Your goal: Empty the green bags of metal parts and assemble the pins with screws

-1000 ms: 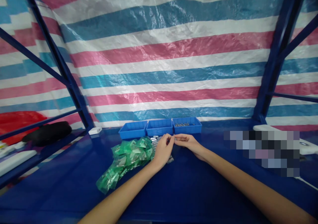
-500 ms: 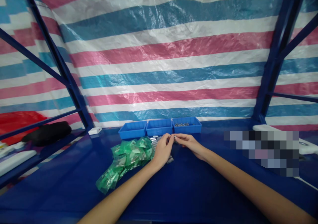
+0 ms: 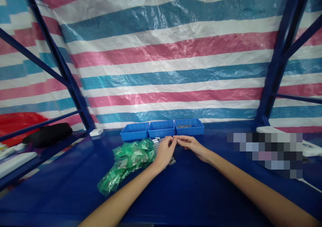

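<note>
Near the table's middle, my left hand (image 3: pixel 166 150) and my right hand (image 3: pixel 192 144) meet at the fingertips. Both are closed in a pinch, and whatever small thing lies between them is hidden by the fingers. Shiny metal cylindrical pieces (image 3: pixel 156 141) lie beside and partly beneath my left hand. To its left is a heap of green plastic packets (image 3: pixel 133 156). Just beyond the hands stand three blue bins in a row; the right bin (image 3: pixel 190 131) holds small metal parts (image 3: pixel 185 126).
The left bin (image 3: pixel 134 135) and middle bin (image 3: pixel 161 132) stand beside it on the blue table (image 3: pixel 201 193). A small white box (image 3: pixel 96 132) sits near the left post. Blue posts rise at both sides before a striped tarp (image 3: pixel 171 65). A blurred-out patch covers the right side.
My fingertips have shifted very slightly, with the right fingertips now closer against the left ones. Everything else stays in place.
</note>
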The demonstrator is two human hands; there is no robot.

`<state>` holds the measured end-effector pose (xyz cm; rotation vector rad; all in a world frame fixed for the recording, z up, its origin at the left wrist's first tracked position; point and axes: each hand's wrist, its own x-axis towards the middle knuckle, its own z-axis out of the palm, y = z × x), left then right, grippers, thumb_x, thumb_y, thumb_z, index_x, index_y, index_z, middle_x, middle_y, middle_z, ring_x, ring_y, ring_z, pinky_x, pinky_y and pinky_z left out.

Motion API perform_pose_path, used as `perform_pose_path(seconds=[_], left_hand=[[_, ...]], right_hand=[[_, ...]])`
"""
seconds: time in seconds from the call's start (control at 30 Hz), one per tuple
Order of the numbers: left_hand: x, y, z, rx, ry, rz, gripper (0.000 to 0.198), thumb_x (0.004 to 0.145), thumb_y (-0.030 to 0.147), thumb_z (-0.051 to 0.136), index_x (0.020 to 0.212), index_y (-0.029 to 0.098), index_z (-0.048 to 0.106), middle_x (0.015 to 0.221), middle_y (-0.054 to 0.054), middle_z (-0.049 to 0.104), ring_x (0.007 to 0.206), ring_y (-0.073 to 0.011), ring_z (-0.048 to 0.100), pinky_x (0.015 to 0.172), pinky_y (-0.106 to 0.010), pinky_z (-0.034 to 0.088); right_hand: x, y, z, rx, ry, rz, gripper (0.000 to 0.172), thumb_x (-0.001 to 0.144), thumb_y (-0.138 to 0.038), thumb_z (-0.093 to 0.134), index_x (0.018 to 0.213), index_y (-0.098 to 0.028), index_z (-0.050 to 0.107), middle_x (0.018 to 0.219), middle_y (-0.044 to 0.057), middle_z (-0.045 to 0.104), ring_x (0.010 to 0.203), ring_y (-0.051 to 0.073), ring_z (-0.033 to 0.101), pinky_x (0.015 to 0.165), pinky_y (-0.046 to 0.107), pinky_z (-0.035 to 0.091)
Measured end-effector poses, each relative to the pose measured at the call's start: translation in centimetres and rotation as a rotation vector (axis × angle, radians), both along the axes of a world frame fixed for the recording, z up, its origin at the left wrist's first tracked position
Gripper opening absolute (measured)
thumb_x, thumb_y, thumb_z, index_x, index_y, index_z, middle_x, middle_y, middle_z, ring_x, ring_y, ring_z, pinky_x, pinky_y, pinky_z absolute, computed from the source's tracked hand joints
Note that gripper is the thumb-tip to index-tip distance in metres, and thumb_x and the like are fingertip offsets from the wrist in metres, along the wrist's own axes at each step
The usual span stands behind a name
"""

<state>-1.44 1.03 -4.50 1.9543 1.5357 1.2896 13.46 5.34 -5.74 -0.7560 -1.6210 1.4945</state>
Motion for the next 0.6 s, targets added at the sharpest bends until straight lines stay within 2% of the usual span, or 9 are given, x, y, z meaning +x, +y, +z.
perform_pose_path(seconds=[0.13, 0.37, 0.6], left_hand=[[0.14, -0.01, -0.01, 0.004, -0.009, -0.004, 0.032, 0.086, 0.04, 0.038, 0.065, 0.017, 0.046, 0.066, 0.002, 0.046, 0.068, -0.0126, 0.045, 0.063, -0.024, 0.034], [0.19, -0.14, 0.1, 0.0, 0.007, -0.012, 0.032, 0.086, 0.038, 0.037, 0.063, 0.018, 0.044, 0.066, 0.002, 0.044, 0.067, -0.0128, 0.044, 0.066, -0.026, 0.033], [0.22, -0.21, 0.17, -0.004, 0.043, -0.019, 0.032, 0.087, 0.037, 0.036, 0.062, 0.018, 0.042, 0.066, 0.002, 0.042, 0.068, -0.0132, 0.043, 0.066, -0.026, 0.032]], right_hand=[[0.05, 0.1, -0.1, 0.015, -0.013, 0.006, 0.039, 0.07, -0.044, 0.065, 0.106, -0.029, 0.066, 0.1, 0.001, 0.068, 0.073, 0.013, 0.054, 0.06, 0.024, 0.036], [0.12, 0.1, 0.04, 0.013, -0.022, 0.01, 0.037, 0.072, -0.043, 0.064, 0.106, -0.029, 0.066, 0.105, 0.001, 0.066, 0.083, 0.015, 0.056, 0.061, 0.023, 0.036], [-0.02, 0.35, -0.19, -0.041, 0.034, -0.018, 0.036, 0.069, -0.043, 0.068, 0.102, -0.029, 0.067, 0.094, 0.001, 0.068, 0.074, 0.012, 0.054, 0.058, 0.022, 0.034]])
